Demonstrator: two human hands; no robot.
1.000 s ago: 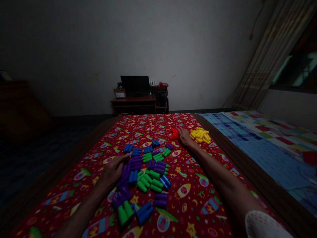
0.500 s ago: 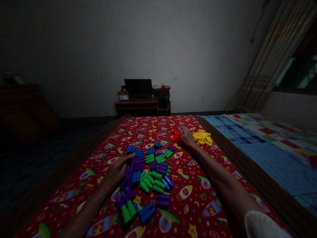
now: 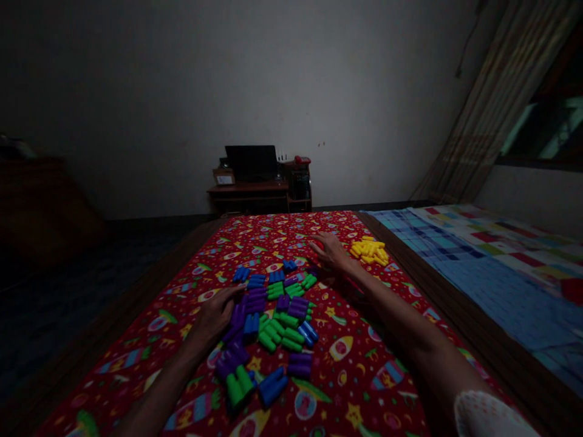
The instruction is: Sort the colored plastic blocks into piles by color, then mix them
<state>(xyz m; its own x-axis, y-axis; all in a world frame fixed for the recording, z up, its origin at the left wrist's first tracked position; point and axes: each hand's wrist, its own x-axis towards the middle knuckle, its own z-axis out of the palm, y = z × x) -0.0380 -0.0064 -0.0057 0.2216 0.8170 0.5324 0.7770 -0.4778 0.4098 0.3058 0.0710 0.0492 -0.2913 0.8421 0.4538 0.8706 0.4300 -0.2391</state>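
Note:
My left hand (image 3: 217, 312) rests open on the cloth, its fingers stretched along the left edge of a loose pile of plastic building blocks. Closest to it are purple blocks (image 3: 255, 298) and a blue block (image 3: 251, 326); I cannot tell if the fingertips touch them. Green blocks (image 3: 270, 334) lie in the middle of the pile. Farther off, my right hand (image 3: 331, 252) hovers with fingers apart, near the far right of the pile. A bit of red (image 3: 319, 244) shows by its fingers; the rest is hidden behind the hand.
A separate heap of yellow blocks (image 3: 370, 250) lies right of my right hand. Red patterned cloth (image 3: 346, 388) covers the surface, with dark brown edges. A bed with a blue sheet (image 3: 460, 267) stands to the right. Beyond is a desk (image 3: 248, 189) with a monitor (image 3: 251, 162).
My right hand has left the red blocks it was touching and shifted slightly left and nearer the pile, fingers spreading. My left hand stays in place. The view has turned slightly.

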